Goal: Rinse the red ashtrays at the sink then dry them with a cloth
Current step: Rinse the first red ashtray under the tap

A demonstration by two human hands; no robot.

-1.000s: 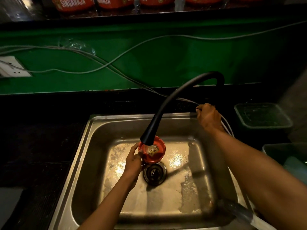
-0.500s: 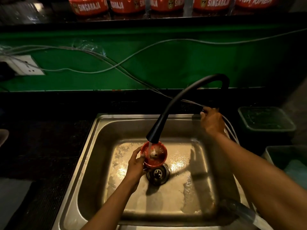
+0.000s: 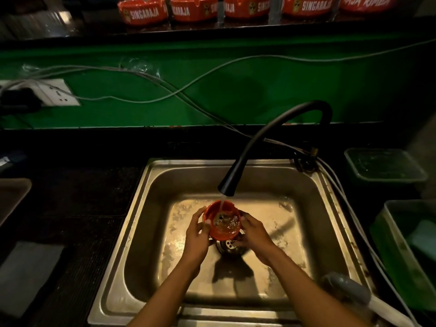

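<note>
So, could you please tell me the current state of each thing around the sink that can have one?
Faucet: running, water falling into the ashtray.
Ashtray in hand: held under the spout, holding water.
Left hand: gripping the ashtray's left side.
Right hand: holding the ashtray's right side.
Sink: wet, drain open.
Ashtrays on shelf: upright in a row.

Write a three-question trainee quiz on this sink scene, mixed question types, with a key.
1. True or false: both hands, the left hand and the right hand, hold the red ashtray.
2. Where does the water from the black faucet land?
A. into the ashtray
B. straight onto the drain
C. into the green bin
3. Fill in: more ashtrays stand in a row on the ____ above the green wall.

Key: 1 true; 2 A; 3 shelf
</note>
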